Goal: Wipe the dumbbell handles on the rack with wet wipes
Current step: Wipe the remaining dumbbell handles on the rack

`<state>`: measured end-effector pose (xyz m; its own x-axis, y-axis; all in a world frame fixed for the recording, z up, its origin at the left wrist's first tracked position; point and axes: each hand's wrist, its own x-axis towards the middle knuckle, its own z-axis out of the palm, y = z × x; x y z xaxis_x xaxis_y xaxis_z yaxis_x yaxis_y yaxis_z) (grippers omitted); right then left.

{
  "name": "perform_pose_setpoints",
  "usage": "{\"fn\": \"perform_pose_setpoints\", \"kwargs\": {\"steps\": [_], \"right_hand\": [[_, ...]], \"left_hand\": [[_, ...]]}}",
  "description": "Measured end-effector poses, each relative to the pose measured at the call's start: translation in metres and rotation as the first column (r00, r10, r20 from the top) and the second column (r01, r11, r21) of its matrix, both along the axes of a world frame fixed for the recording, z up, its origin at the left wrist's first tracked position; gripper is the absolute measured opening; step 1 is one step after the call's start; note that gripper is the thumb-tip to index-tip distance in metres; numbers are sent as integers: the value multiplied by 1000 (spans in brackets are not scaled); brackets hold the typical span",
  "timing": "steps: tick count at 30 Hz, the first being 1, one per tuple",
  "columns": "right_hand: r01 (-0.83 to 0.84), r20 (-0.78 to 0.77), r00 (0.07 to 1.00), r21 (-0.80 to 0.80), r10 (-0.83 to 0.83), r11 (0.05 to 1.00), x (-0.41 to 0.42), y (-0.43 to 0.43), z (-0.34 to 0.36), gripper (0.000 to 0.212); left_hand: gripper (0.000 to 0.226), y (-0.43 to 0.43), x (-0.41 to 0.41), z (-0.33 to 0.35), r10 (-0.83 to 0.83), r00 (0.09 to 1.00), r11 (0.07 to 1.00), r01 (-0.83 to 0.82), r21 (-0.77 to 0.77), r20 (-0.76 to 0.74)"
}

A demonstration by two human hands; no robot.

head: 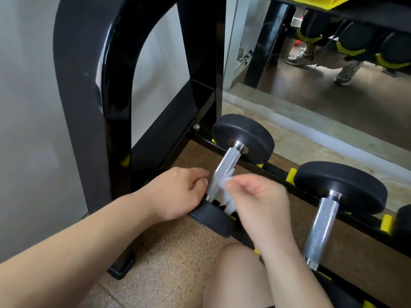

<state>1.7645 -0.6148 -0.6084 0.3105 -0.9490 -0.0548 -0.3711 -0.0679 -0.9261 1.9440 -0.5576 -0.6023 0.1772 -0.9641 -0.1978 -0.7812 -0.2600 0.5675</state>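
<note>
We locate the dumbbell handle on the lowest tier of the rack, at its left end beside the black side frame. It is a knurled steel bar running between two black round heads. A white wipe lies against the right side of the handle near its lower end. The right hand pinches this wipe between thumb and fingers. The left hand sits at the opposite side with its fingers curled and their tips at the bar. We cannot tell whether it grasps the bar or the wipe's other end. To the right on the same tier, well apart, we count one second dumbbell of the same pattern. The black edge of a third shows at the frame border. That makes two dumbbells in full view and one in part. Yellow pads mark the rear rail between the positions. A bare knee shows below the right forearm. The floor under the rack is a speckled brown, cork-like surface, with paler tile nearer the camera. A plain grey wall stands to the left. A mirror behind the rack reflects a brown floor, two sneakers and three yellow-banded weights on an upper tier.
</note>
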Motion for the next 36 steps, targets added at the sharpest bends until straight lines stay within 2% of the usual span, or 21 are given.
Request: {"fn": "perform_pose_setpoints", "kwargs": {"steps": [2,4,9,14,18,22,23,25,28,30,32,36], "right_hand": [[219,77,974,-106,-212,970,-6,-14,4,19],[341,98,940,-211,-327,916,-1,-26,4,16],[210,-12,976,-207,-218,955,42,-16,-23,14],[66,5,998,-222,-66,973,19,-10,-30,19],[3,85,996,-96,5,995,12,10,-30,24],[-57,58,997,-23,59,998,3,20,-23,11],[-47,57,997,-10,47,999,0,18,-19,12],[92,91,992,-43,-88,995,-2,6,-11,15],[330,150,942,-249,-300,911,5,-19,-2,16],[307,63,949,-413,-309,858,20,-31,-9,15],[260,-29,954,-405,-297,876,36,-31,-23,20],[245,67,969,-376,-238,894,39,-9,-34,16]], "left_hand": [[32,1,0,0,1,1000,1000,-1,-1,3],[32,3,0,0,2,1000,1000,-1,-8,9],[34,5,2,1,-19,1000,999,19,-39,-5],[45,12,0,4,-1,999,1000,1,-12,-38],[47,11,-2,6,14,1000,1000,-14,1,-22],[42,8,-2,4,13,1000,1000,-13,6,11],[42,8,-1,3,15,1000,1000,-15,6,14],[41,9,0,3,19,1000,1000,-19,6,11],[40,11,-1,3,28,1000,1000,-28,7,-5],[40,11,-1,5,30,1000,1000,-30,9,-9],[42,11,0,5,31,999,999,-31,14,-28],[44,13,1,4,30,998,999,-29,17,-60]]}}
